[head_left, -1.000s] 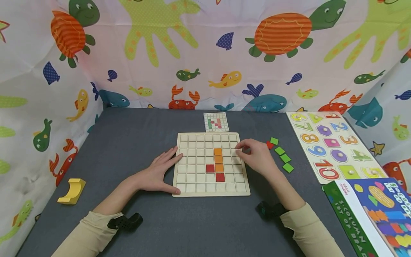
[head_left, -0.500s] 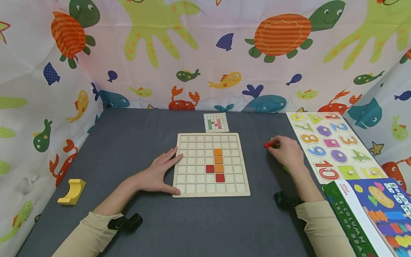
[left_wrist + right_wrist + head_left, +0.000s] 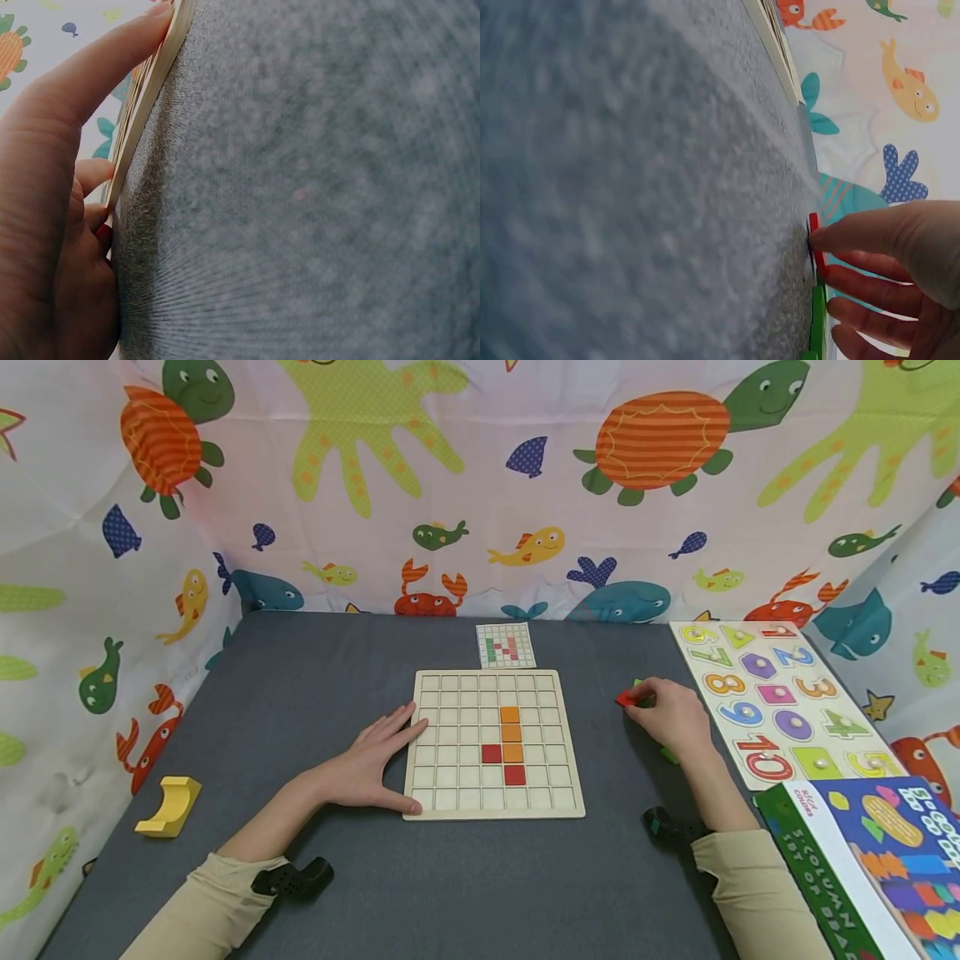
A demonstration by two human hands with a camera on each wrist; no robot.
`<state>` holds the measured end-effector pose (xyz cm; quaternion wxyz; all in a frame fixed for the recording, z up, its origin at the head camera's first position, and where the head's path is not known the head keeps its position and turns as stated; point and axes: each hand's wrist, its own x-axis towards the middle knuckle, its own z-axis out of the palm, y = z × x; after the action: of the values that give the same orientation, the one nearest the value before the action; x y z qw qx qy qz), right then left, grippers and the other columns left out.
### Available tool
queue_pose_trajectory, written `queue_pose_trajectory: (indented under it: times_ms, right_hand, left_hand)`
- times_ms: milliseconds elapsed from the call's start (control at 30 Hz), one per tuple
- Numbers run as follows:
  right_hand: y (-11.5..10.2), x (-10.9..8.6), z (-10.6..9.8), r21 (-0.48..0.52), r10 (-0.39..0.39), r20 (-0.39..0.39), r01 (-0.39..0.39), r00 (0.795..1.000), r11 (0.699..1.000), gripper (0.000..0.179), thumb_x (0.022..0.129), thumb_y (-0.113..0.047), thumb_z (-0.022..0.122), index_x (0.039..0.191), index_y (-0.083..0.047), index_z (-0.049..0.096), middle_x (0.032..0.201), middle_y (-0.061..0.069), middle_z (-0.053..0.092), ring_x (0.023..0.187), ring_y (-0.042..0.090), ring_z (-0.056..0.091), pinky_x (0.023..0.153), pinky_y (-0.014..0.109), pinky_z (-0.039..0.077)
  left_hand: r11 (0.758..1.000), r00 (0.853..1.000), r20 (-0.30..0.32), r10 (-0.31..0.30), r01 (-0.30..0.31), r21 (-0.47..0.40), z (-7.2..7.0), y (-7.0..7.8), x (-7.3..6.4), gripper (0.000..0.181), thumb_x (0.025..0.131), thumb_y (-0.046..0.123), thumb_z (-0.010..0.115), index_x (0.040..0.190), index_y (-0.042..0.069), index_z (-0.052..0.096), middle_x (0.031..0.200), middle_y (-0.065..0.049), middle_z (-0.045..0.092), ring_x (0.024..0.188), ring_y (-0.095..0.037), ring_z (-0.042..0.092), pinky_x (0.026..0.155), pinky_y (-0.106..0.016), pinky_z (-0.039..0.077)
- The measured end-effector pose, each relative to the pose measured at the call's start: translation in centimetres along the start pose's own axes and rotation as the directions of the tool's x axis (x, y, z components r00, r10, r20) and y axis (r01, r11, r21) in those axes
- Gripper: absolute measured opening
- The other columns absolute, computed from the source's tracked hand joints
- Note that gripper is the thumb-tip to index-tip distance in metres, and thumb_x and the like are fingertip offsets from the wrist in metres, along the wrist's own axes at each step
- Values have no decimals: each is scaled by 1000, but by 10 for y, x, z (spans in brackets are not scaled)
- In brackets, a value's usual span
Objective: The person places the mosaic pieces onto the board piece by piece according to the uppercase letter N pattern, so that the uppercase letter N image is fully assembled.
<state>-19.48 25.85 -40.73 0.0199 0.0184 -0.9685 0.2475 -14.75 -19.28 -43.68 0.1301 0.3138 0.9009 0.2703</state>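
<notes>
A wooden grid board (image 3: 457, 777) lies in the middle of the table, with orange tiles (image 3: 510, 732) in one column and two red tiles in its squares. My left hand (image 3: 367, 768) rests at the board's left edge, fingers spread, with thumb and fingertips touching the frame; the left wrist view shows the thumb along the board's rim (image 3: 146, 112). To the right of the board, my right hand (image 3: 671, 714) pinches a loose red square tile (image 3: 624, 699) between thumb and fingers, low at the table. Green tiles (image 3: 817, 322) lie beside and under that hand, mostly hidden in the head view.
Behind the board lies a small pattern card (image 3: 506, 646). A number puzzle board (image 3: 780, 693) and a blue-green box (image 3: 862, 868) take up the right side. At far left stands a yellow curved block (image 3: 168, 807). A printed curtain borders the table.
My right hand has moved right from the board's right edge to the loose tiles, where it has taken hold of the red tile. My left hand has stayed put.
</notes>
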Motion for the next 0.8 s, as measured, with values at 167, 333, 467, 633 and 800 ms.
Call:
queue_pose_trajectory:
  times_ms: [167, 333, 467, 633, 800]
  right_hand:
    - [-11, -1, 6, 52, -41, -14, 41, 999, 998, 25, 88, -18, 72, 107, -2, 69, 105, 20, 66, 92, 33, 58, 80, 50, 46]
    - [-30, -3, 15, 111, -86, -8, 86, 996, 990, 23, 87, -18, 73, 105, -4, 70, 104, 17, 68, 94, 32, 61, 79, 47, 49]
    - [-53, -6, 24, 152, -140, 31, 134, 990, 979, 23, 86, -19, 75, 104, -5, 71, 102, 13, 69, 91, 29, 62, 72, 40, 50]
    - [-81, -10, 35, 201, -228, 71, 210, 971, 957, 22, 84, -19, 78, 102, -7, 71, 99, 10, 70, 88, 27, 60, 71, 36, 49]
    - [-107, -14, 45, 239, -320, 109, 288, 941, 927, 18, 84, -16, 77, 100, -9, 72, 99, 6, 69, 90, 25, 60, 72, 37, 50]
  left_hand:
    - [1000, 1000, -1, -2, 2, 6, 1, -1, 0, 116, 70, 66, 76, 158, 14, 19, 163, -11, 0, 148, -33, 0, 112, -61, 7]
    - [1000, 1000, 0, -1, 1, 10, 1, -1, 0, 117, 70, 67, 76, 158, 15, 19, 163, -10, 0, 148, -33, 0, 113, -61, 7]
    - [1000, 1000, -1, -1, 1, 8, 1, -2, 0, 117, 70, 67, 76, 158, 16, 19, 163, -10, -1, 148, -32, 0, 113, -60, 7]
    - [1000, 1000, 1, -2, 2, 5, 1, -1, 0, 117, 69, 68, 75, 158, 16, 19, 164, -9, -1, 149, -30, -1, 113, -59, 6]
    - [1000, 1000, 4, -6, 6, 1, 0, -1, 0, 117, 70, 68, 75, 158, 15, 19, 164, -9, -1, 149, -29, -1, 114, -58, 6]
